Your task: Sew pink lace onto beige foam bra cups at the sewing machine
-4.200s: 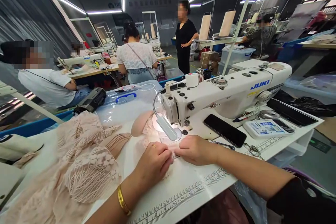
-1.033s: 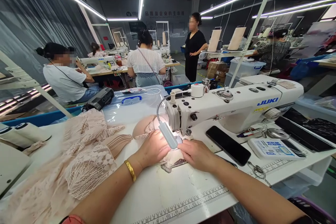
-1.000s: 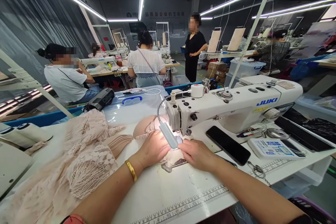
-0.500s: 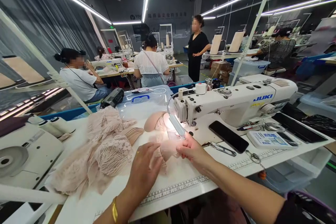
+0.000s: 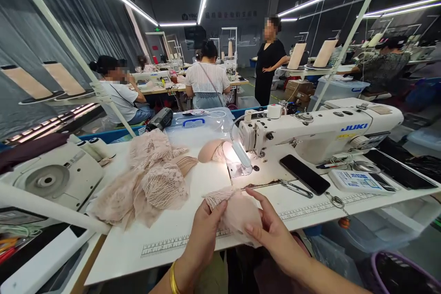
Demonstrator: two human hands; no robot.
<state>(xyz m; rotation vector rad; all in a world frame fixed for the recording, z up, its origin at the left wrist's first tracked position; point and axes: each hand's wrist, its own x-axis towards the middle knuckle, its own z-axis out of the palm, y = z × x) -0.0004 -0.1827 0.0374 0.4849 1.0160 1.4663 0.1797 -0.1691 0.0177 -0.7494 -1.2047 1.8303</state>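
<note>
A pale pink lace-edged fabric piece (image 5: 241, 213) is held between both hands near the table's front edge, over the printed ruler. My left hand (image 5: 206, 225) pinches its lace side. My right hand (image 5: 272, 227) grips the right side with the thumb in front, the index finger stretched along the top. Behind the hands stands a white sewing machine (image 5: 310, 131), its small lamp (image 5: 241, 155) lit over the needle plate. More pink pieces (image 5: 210, 150) lie beside the needle area, and a heap of pink lace fabric (image 5: 151, 183) rests to the left.
A black phone (image 5: 305, 174), thread snips (image 5: 296, 189) and a white-and-blue box (image 5: 358, 181) lie on the right. At the left is another machine (image 5: 51, 179). A clear bin (image 5: 200, 128) stands behind the table (image 5: 120, 257). Several people are farther back.
Both hands have drawn the fabric piece away from the needle area toward the front edge. My left hand has closed on its lace side. The camera view has shifted left.
</note>
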